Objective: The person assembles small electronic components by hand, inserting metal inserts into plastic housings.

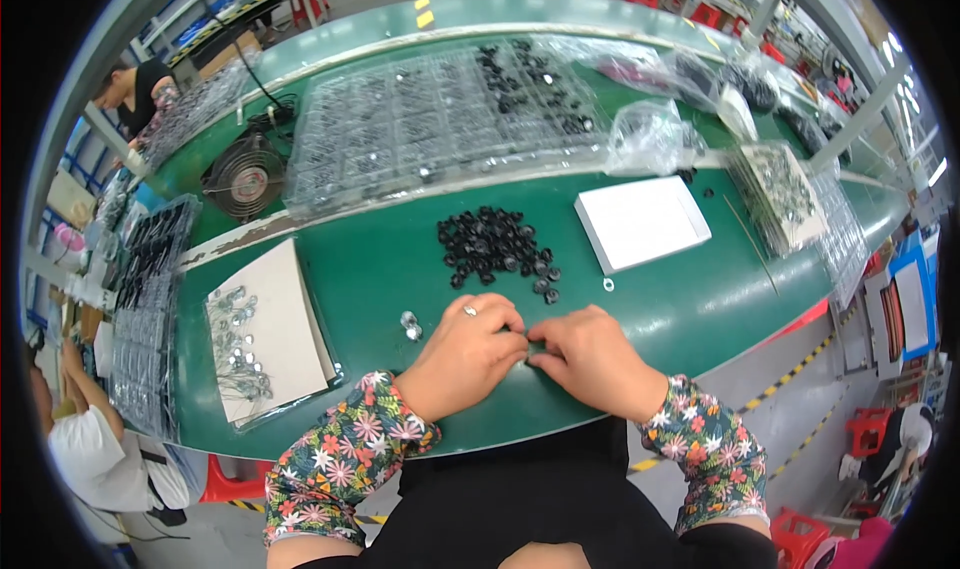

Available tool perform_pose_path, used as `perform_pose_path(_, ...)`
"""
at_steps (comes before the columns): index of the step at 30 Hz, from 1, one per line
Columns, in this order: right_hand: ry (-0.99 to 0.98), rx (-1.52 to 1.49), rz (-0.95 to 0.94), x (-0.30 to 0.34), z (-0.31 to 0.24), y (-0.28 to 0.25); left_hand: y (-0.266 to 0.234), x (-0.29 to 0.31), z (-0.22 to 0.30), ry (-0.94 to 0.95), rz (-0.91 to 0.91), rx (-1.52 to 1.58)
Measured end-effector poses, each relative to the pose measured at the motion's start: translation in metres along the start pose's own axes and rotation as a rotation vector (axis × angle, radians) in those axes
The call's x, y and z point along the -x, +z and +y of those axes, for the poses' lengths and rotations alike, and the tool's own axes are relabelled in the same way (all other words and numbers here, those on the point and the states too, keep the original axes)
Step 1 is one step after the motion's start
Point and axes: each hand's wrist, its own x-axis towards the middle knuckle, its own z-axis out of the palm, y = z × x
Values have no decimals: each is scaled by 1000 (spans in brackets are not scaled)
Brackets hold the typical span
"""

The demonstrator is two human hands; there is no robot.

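My left hand (470, 351) and my right hand (588, 357) meet over the near middle of the green workbench (400, 249). Fingertips of both are pinched close together, and whatever sits between them is too small and hidden to name. Just beyond them lies a heap of small round black parts (488, 244), a few scattered toward my right hand. Left of my left hand are small shiny clear pieces (410, 325). A small white ring (608, 284) lies past my right hand, near a white open box (642, 225).
At left, a cardboard sheet (265, 329) bears small wired clear pieces; a black fan (245, 179) stands behind. Clear compartment trays (400, 119) line the back, some holding black parts. A box of parts (782, 194) and a thin stick (750, 241) lie right. Other people work at left.
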Motion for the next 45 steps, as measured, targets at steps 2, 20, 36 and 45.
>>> perform_pose_path(2,-43,81,-32,0,-2,-1,2,1,0,11,28,6)
perform_pose_path(20,-201,327,-350,-102,-12,-93,1,12,0,-313,294,493)
perform_pose_path(36,-49,568,-39,-212,97,-97,12,16,-10,-137,186,303)
perform_pose_path(45,-49,968,128,-186,119,-89,11,17,-12,-85,189,251)
